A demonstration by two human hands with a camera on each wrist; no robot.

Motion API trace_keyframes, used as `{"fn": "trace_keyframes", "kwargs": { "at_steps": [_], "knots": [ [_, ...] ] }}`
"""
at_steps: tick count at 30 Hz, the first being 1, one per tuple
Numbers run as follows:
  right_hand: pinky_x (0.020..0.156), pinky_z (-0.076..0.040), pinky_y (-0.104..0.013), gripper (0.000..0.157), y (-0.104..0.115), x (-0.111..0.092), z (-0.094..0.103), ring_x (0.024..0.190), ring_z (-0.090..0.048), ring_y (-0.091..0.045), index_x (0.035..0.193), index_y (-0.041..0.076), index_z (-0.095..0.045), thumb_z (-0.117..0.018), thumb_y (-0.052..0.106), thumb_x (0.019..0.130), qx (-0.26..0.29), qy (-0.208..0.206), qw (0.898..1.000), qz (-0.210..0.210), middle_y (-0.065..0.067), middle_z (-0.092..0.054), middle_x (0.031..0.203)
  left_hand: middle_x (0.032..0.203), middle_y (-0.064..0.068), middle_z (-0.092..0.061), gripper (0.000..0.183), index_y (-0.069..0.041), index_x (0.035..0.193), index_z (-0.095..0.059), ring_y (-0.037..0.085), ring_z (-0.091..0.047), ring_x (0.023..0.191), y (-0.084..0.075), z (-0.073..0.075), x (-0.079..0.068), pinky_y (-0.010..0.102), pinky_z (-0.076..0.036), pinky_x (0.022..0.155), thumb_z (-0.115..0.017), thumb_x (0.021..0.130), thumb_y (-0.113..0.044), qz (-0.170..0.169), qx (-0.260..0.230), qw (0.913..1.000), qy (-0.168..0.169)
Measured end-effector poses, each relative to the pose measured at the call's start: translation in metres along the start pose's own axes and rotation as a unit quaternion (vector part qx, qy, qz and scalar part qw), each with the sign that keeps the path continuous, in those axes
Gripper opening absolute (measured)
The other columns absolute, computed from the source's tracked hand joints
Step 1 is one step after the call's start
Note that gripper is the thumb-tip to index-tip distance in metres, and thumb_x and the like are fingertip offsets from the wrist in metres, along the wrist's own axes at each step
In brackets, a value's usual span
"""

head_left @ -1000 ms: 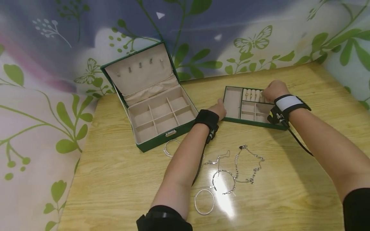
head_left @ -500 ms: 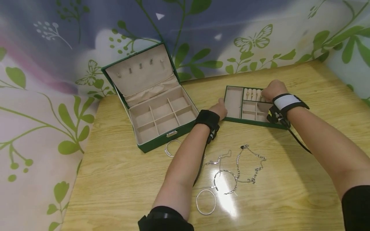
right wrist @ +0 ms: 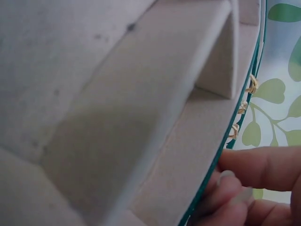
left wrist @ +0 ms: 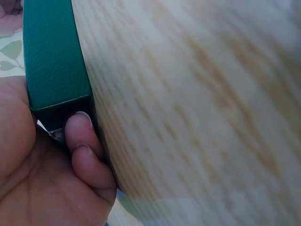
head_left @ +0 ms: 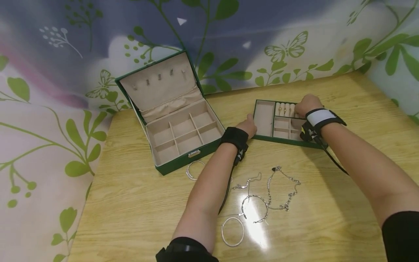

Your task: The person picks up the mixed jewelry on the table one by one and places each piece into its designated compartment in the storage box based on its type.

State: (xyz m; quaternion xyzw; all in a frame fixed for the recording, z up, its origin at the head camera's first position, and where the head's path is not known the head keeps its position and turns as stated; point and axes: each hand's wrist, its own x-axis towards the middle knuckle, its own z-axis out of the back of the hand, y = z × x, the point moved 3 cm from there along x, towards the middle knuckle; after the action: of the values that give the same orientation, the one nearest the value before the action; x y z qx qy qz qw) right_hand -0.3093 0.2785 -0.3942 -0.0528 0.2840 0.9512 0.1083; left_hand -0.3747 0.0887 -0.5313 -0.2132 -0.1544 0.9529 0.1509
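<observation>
My left hand point(head_left: 248, 126) holds the left end of a shallow green jewelry tray point(head_left: 281, 140). In the left wrist view its fingers curl in at the tray's lower corner, with the palm on the other side. My right hand point(head_left: 308, 104) reaches over the tray's back row of cream ring rolls point(head_left: 292, 110). Its fingers are bent and close together in the right wrist view; their tips are partly covered by the tray divider, and I cannot tell what lies between them. Gold rings point(right wrist: 242, 107) sit in the row beside these fingers.
Left of the tray stands a green jewelry box point(head_left: 176, 162), lid raised, with several compartments. In front lie a bangle point(head_left: 222, 233), a cuff bracelet point(head_left: 267, 210), a necklace point(head_left: 269, 189) and a chain bracelet point(head_left: 242, 187). Another bangle point(head_left: 187, 173) lies by the box, partly behind my left forearm.
My right hand has shifted slightly left along the ring rolls. The left hand keeps its place at the tray's end, and the jewelry on the table has not moved.
</observation>
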Motion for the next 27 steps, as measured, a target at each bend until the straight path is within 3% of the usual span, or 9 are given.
{"fn": "trace_keyframes", "kwargs": {
  "at_steps": [3, 4, 6, 10, 12, 13, 17, 19, 27],
  "knots": [
    [0.042, -0.028, -0.027, 0.036, -0.001, 0.001, 0.000, 0.039, -0.034, -0.014, 0.041, 0.012, -0.044, -0.046, 0.004, 0.077, -0.003, 0.004, 1.000, 0.001, 0.004, -0.036, 0.040, 0.064, 0.002, -0.053, 0.043, -0.005, 0.137, -0.018, 0.013, -0.040, 0.042, -0.016, 0.026, -0.043, 0.023, -0.034, 0.043, -0.035, 0.100, -0.018, 0.010, -0.014, 0.9996, 0.020],
    [0.042, -0.029, -0.027, 0.037, -0.001, 0.002, 0.000, 0.039, -0.035, -0.014, 0.041, 0.012, -0.044, -0.046, 0.004, 0.077, -0.005, 0.005, 1.000, 0.002, 0.003, -0.036, 0.040, 0.063, 0.003, -0.051, 0.041, -0.004, 0.135, -0.019, 0.013, -0.039, 0.042, -0.016, 0.026, -0.043, 0.022, -0.033, 0.042, -0.034, 0.100, -0.018, 0.005, -0.014, 0.9997, 0.018],
    [0.042, -0.029, -0.027, 0.037, 0.000, 0.003, -0.001, 0.038, -0.035, -0.014, 0.041, 0.011, -0.045, -0.045, 0.004, 0.077, -0.009, 0.008, 1.000, 0.002, 0.003, -0.037, 0.040, 0.063, 0.002, -0.049, 0.040, -0.005, 0.134, -0.020, 0.014, -0.040, 0.043, -0.016, 0.024, -0.040, 0.024, -0.034, 0.044, -0.034, 0.099, -0.018, 0.015, -0.019, 0.9996, 0.016],
    [0.042, -0.030, -0.027, 0.038, 0.001, 0.003, 0.000, 0.038, -0.037, -0.015, 0.041, 0.012, -0.045, -0.046, 0.004, 0.078, -0.016, 0.005, 1.000, 0.002, 0.003, -0.038, 0.039, 0.064, 0.003, -0.050, 0.045, -0.012, 0.139, -0.017, 0.016, -0.043, 0.046, -0.002, 0.005, -0.007, 0.026, -0.037, 0.048, -0.034, 0.099, -0.021, 0.005, -0.039, 0.9992, 0.000],
    [0.042, -0.031, -0.027, 0.037, 0.002, 0.003, 0.000, 0.039, -0.038, -0.015, 0.041, 0.012, -0.045, -0.046, 0.004, 0.078, -0.015, 0.001, 1.000, 0.000, 0.003, -0.039, 0.039, 0.067, 0.003, -0.052, 0.048, -0.015, 0.142, -0.015, 0.016, -0.043, 0.048, -0.001, 0.003, -0.001, 0.027, -0.038, 0.050, -0.036, 0.099, -0.022, 0.016, -0.042, 0.9990, 0.008],
    [0.042, -0.031, -0.027, 0.037, 0.002, 0.003, 0.000, 0.039, -0.037, -0.015, 0.041, 0.012, -0.045, -0.046, 0.004, 0.078, -0.016, -0.001, 1.000, -0.001, 0.003, -0.039, 0.039, 0.066, 0.003, -0.052, 0.049, -0.016, 0.142, -0.014, 0.016, -0.043, 0.047, 0.005, -0.005, 0.014, 0.026, -0.038, 0.049, -0.037, 0.099, -0.023, 0.010, -0.043, 0.9990, 0.006],
    [0.042, -0.031, -0.027, 0.038, 0.002, 0.003, -0.002, 0.039, -0.036, -0.015, 0.041, 0.012, -0.044, -0.047, 0.003, 0.078, -0.019, 0.000, 1.000, -0.008, 0.003, -0.038, 0.040, 0.063, 0.000, -0.052, 0.048, -0.016, 0.140, -0.014, 0.015, -0.042, 0.043, 0.011, -0.018, 0.038, 0.028, -0.038, 0.045, -0.038, 0.099, -0.025, 0.023, -0.035, 0.9991, 0.004],
    [0.042, -0.031, -0.027, 0.038, 0.002, 0.003, -0.002, 0.039, -0.036, -0.015, 0.041, 0.011, -0.045, -0.047, 0.003, 0.078, -0.027, 0.002, 1.000, -0.010, 0.003, -0.038, 0.040, 0.060, -0.001, -0.051, 0.048, -0.014, 0.139, -0.014, 0.014, -0.042, 0.040, 0.012, -0.022, 0.043, 0.028, -0.037, 0.042, -0.036, 0.099, -0.025, 0.024, -0.032, 0.9992, 0.004],
    [0.046, -0.034, -0.027, 0.036, 0.008, 0.002, 0.001, 0.044, -0.041, -0.016, 0.045, 0.008, -0.051, -0.051, 0.007, 0.081, -0.044, 0.024, 0.998, -0.027, 0.001, -0.043, 0.044, 0.061, -0.001, -0.050, 0.047, -0.009, 0.139, -0.018, 0.012, -0.038, 0.040, 0.008, -0.016, 0.034, 0.024, -0.034, 0.041, -0.039, 0.100, -0.024, 0.022, -0.002, 0.9997, 0.005]
  ]
}}
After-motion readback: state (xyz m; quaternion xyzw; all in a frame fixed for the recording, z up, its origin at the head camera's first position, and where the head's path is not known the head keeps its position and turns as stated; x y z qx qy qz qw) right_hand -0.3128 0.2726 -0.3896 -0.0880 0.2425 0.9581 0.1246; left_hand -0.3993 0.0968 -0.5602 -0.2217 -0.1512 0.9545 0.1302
